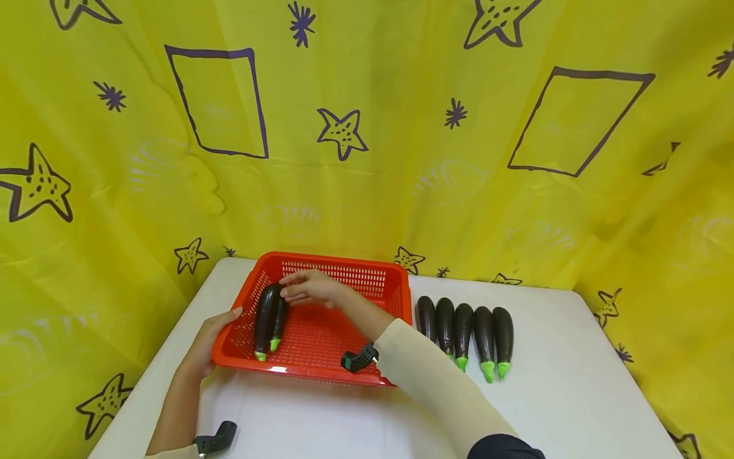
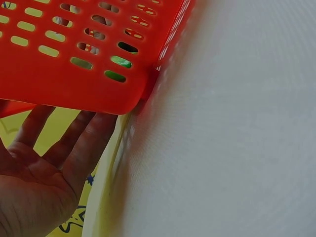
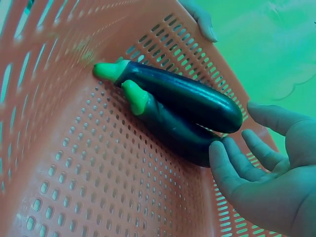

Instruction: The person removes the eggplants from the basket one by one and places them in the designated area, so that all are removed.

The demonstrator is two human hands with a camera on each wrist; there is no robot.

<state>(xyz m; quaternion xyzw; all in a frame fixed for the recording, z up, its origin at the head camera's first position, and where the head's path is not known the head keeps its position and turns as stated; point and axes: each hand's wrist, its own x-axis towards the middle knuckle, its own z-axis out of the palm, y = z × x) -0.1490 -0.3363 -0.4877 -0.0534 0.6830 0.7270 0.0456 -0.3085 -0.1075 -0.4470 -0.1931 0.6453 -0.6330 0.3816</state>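
Note:
Two dark eggplants with green stem ends lie side by side in the left part of a red plastic basket [image 1: 338,370]. The outer eggplant [image 1: 266,322] is beside the basket's left wall; the inner eggplant [image 3: 173,131] lies against it. My right hand [image 1: 312,288] is inside the basket over their far ends, its fingers spread and loosely bent, fingertips right at the inner eggplant's rounded end in the right wrist view. My left hand [image 1: 206,341] grips the basket's left side, thumb over the rim and fingers on the outside, as the left wrist view [image 2: 54,163] shows from below.
To the right of the basket, several more eggplants [image 1: 484,335] lie in a row on the white table [image 1: 573,370], green ends toward me. A yellow patterned curtain [image 1: 390,191] hangs behind the table and along both sides.

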